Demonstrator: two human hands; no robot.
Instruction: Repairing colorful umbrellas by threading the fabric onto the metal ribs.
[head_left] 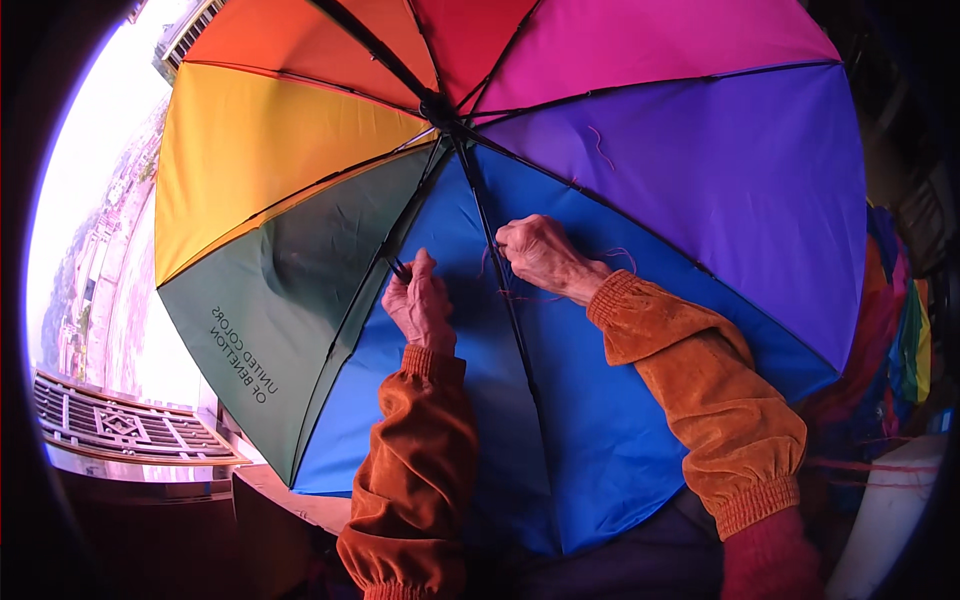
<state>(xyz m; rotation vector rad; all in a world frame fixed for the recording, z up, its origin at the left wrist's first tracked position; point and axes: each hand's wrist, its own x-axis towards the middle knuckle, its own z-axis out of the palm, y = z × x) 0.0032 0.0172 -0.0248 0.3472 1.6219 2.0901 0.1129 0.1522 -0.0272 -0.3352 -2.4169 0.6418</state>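
A multicoloured umbrella [740, 200] stands spread with its inside facing me, showing black ribs and a black central shaft [375, 45]. In front of the blue panel [610, 440], my left hand [418, 305] is closed on a black umbrella rib [400, 268] beside the dark green panel [290, 260]. To its right, my right hand [548, 258] is pinched at another rib [515, 335]. Thin red thread [530, 297] trails around this rib and the right hand, seemingly held in its fingertips, which are partly hidden. Another loose bit of thread [600, 145] lies on the purple panel.
A patterned metal railing [125, 420] and a bright outdoor view lie to the left. At lower left is a brown surface [290, 500]. Colourful fabric [905, 330] hangs or lies at the right, above a pale rounded object [890, 520] with red threads across it.
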